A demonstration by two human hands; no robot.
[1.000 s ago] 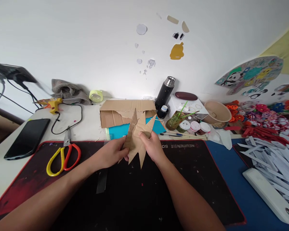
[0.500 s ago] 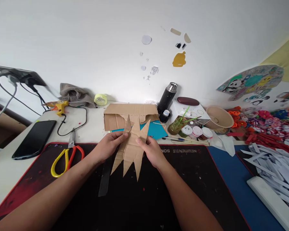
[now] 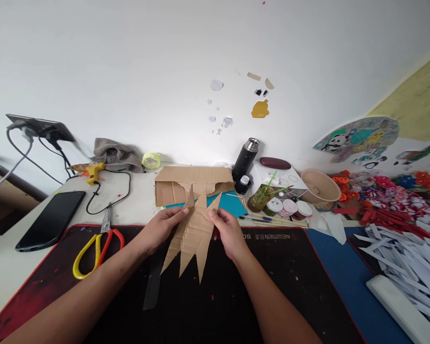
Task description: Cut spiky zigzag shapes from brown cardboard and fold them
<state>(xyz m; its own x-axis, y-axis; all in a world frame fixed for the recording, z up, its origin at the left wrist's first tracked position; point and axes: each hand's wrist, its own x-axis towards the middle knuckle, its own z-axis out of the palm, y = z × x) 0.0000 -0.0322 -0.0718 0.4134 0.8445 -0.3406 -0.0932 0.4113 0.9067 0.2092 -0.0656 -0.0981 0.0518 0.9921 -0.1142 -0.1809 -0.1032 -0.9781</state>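
A spiky cardboard cutout, brown with several long points, is held up over the black desk mat. My left hand pinches its left edge. The fingers of my right hand grip its right edge near the top. Just behind the cutout lie a torn cardboard sheet and a teal paper sheet.
Yellow-and-red scissors and a black phone lie at the left, with a yellow glue gun behind. A black flask, paint pots, a brown bowl and white paper strips fill the right.
The cutout has turned and dropped a little, its long points now hanging toward me. Both hands shifted their hold along its edges. The camera tilted slightly.
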